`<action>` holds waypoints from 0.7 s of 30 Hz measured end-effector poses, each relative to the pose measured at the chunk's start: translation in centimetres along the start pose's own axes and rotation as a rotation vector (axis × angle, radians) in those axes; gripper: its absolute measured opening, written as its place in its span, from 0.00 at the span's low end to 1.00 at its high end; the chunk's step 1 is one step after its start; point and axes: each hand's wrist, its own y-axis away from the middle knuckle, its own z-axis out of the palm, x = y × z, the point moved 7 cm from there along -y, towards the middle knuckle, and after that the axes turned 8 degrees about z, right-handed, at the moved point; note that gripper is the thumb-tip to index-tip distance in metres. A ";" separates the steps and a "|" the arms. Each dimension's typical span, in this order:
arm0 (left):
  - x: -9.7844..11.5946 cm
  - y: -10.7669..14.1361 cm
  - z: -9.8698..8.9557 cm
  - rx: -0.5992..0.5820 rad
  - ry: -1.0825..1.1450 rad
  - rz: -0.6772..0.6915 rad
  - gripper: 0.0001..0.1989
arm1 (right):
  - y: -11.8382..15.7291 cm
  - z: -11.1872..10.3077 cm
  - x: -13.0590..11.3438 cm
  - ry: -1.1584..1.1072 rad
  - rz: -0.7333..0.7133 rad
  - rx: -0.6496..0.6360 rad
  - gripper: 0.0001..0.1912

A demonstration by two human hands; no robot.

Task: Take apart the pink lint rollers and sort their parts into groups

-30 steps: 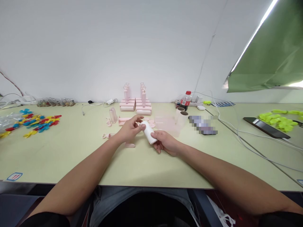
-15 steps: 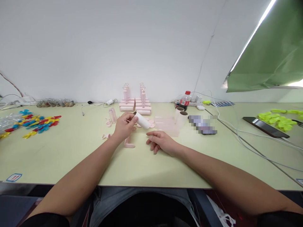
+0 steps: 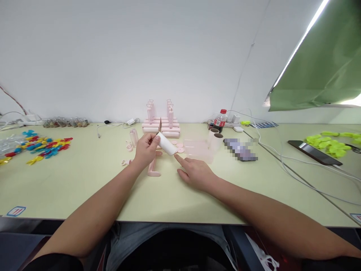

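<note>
Well — roll abv grn tbl, wht wall

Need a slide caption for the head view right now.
Left hand holding a tilted white roll, right hand with index finger at the roll's lower end, pink bracket on the table.

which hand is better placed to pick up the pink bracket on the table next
Probably the right hand: it grasps nothing and merely points at the lower end of the white roll. The left hand is nearer the pink bracket but is taken up gripping the roll's upper end.
</note>
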 end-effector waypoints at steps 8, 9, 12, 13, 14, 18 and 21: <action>-0.3 0.0 0.0 0.010 0.049 -0.021 0.12 | 0.1 0.0 0.0 0.003 -0.007 0.006 0.32; -0.3 0.0 0.0 0.013 0.045 -0.019 0.12 | 0.1 0.0 0.0 0.004 -0.006 0.008 0.32; -0.5 -0.1 0.0 0.008 0.067 -0.037 0.12 | 0.0 0.1 0.1 0.030 0.009 -0.003 0.32; -0.6 -0.1 0.0 0.007 0.071 -0.041 0.12 | 0.0 0.2 0.1 0.047 0.014 -0.012 0.33; -0.6 -0.1 0.0 0.008 0.070 -0.041 0.12 | 0.0 0.3 0.0 0.066 0.017 -0.023 0.33; -0.3 -0.1 -0.1 0.009 0.056 -0.037 0.13 | 0.2 0.8 -0.3 0.115 0.007 -0.060 0.34; 0.2 0.0 -0.1 0.007 0.003 0.004 0.13 | 0.3 1.0 -0.6 0.117 0.000 -0.065 0.34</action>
